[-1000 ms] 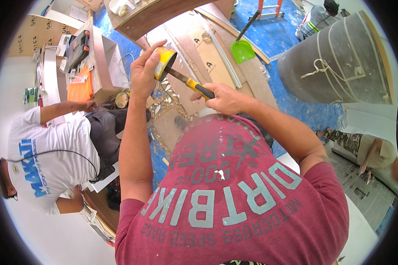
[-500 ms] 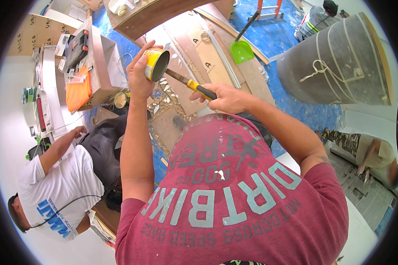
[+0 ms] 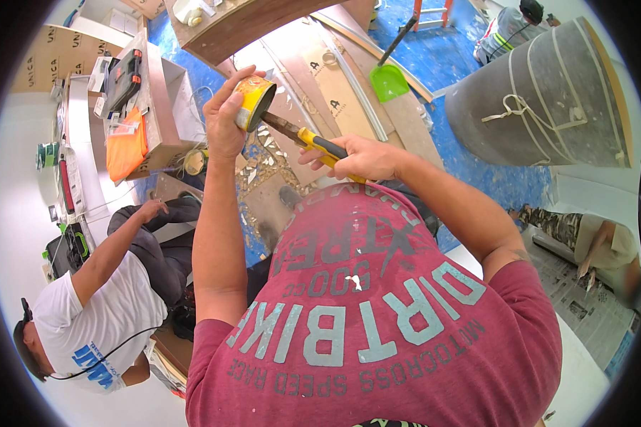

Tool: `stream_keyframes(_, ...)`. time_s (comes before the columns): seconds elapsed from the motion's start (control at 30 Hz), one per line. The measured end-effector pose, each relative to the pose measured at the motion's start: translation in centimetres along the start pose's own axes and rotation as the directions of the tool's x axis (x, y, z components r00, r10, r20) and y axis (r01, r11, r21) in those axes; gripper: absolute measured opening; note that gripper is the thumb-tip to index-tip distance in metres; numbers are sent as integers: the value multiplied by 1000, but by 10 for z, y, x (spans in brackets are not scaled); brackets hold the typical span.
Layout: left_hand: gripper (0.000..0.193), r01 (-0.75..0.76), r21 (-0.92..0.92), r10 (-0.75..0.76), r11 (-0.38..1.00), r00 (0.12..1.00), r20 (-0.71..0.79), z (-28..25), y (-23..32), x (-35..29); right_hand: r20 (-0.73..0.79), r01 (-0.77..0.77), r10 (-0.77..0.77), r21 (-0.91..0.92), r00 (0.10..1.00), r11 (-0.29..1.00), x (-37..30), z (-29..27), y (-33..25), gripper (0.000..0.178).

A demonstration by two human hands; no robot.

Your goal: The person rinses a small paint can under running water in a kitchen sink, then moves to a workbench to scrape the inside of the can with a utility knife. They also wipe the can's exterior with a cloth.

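My left hand (image 3: pixel 226 119) is closed around a yellow tin can (image 3: pixel 250 94), holding it up with its open dark mouth tilted toward the right. A pliers-like tool with yellow-and-black handles (image 3: pixel 322 144) is in my right hand (image 3: pixel 365 158). Its long, dark metal head meets the can's rim, and part of the head seems to reach inside. A yellow length shows below my right fingers, apparently a second handle spread from the first. The exact shape of the tool's tip is hidden by the can.
At the left, a person in a white shirt (image 3: pixel 103 320) sits close by. Another person (image 3: pixel 605 249) is low at the right, and one (image 3: pixel 509 35) at the far right. Ahead are boards (image 3: pixel 342 92), a green dustpan (image 3: pixel 389 83) and a large grey roped cylinder (image 3: pixel 534 107).
The tool has tilted slightly, and a yellow length now shows below my right fingers. My left hand turned the can a little. The person at left moved an arm and leg.
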State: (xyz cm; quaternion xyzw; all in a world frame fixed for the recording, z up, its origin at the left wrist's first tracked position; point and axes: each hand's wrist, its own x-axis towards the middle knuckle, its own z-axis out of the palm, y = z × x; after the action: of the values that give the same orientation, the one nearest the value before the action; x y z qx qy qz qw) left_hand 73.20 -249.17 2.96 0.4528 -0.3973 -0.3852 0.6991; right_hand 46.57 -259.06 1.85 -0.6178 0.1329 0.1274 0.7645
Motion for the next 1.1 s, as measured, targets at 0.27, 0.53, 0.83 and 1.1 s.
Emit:
stream_keyframes(0.27,57,-2,51,4,999,998,-56,5,-6,-4,-113,-123,107,-143,988,982,-11,12,-24,39)
stream_keyframes(0.53,51,37,-440,-169,897,949,-267,3,-17,0,-240,-2,-93,-367,966,930,7,22,-3,44)
stream_keyframes(0.83,59,81,-750,-356,656,910,-213,-39,-29,-5,-221,-122,73,-215,972,969,-31,14,-39,58)
stream_keyframes(1.1,69,170,-753,-363,636,927,-97,-34,-22,-7,-270,-5,-54,-213,961,977,-28,11,-17,48)
